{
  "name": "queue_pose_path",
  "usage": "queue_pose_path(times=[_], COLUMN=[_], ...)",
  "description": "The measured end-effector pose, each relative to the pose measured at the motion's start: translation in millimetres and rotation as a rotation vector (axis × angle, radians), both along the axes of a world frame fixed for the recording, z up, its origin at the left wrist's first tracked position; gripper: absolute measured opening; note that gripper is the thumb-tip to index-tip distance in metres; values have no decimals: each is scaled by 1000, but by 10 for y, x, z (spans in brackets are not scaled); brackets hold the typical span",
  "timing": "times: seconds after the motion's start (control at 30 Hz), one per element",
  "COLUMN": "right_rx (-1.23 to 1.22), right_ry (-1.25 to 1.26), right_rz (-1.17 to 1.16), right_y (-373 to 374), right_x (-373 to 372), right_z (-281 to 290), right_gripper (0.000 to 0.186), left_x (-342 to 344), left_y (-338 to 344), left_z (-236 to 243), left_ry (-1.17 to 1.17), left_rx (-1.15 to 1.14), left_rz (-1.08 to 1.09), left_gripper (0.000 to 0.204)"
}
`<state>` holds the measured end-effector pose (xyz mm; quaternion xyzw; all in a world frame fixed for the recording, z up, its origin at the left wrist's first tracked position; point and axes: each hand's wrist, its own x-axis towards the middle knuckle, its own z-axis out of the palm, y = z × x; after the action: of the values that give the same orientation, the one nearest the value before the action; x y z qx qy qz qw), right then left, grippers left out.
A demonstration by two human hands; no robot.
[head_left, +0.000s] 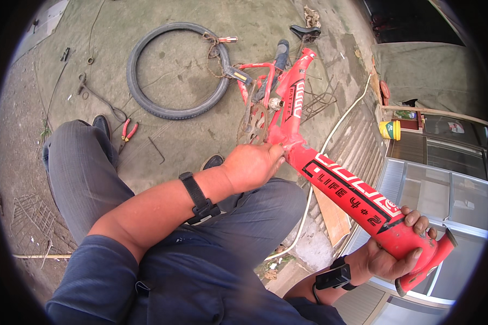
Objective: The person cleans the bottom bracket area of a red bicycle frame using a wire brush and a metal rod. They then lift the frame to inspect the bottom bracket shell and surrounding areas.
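A red bicycle frame [336, 184] slants across the right half of the head view, its far end low on the ground. My right hand [401, 249] wraps round the near end of its thick tube, beside the short head tube. My left hand [255, 164] is closed in a pinch, fingertips against the frame where the tubes meet. Whatever lies between those fingers is too hidden to name. Just beyond it sits a worn chainring [256, 123] with a crank, and a pedal [238, 74] lies farther off, near the tyre [137, 89].
Pliers with red and yellow handles [128, 131] and a hex key [157, 149] lie near my left knee. A rusty chain [211, 49] drapes over the tyre. Beyond the frame is a black saddle [305, 31]. A yellow bucket [390, 130] stands right, by glazed panels [428, 181].
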<state>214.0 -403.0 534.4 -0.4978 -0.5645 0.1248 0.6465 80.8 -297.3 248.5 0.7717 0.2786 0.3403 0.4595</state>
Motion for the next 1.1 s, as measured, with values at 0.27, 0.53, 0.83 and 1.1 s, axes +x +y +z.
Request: queue_pose_path(times=[0.27, 0.53, 0.83, 1.1], right_rx=[1, 25, 30, 28], right_ry=[18, 12, 14, -1], right_rz=[53, 34, 36, 47], right_y=[-6, -11, -16, 4], right_x=[-9, 3, 10, 12], right_z=[-9, -30, -36, -36], right_gripper=[52, 53, 53, 53], left_x=[-14, -56, -135, -91], left_y=[93, 158, 150, 168], left_z=[34, -90, 8, -52], left_ry=[-309, -312, 57, 222], left_rx=[-1017, -1042, 26, 35], left_rz=[-57, -84, 11, -22], left_gripper=[19, 20, 23, 24])
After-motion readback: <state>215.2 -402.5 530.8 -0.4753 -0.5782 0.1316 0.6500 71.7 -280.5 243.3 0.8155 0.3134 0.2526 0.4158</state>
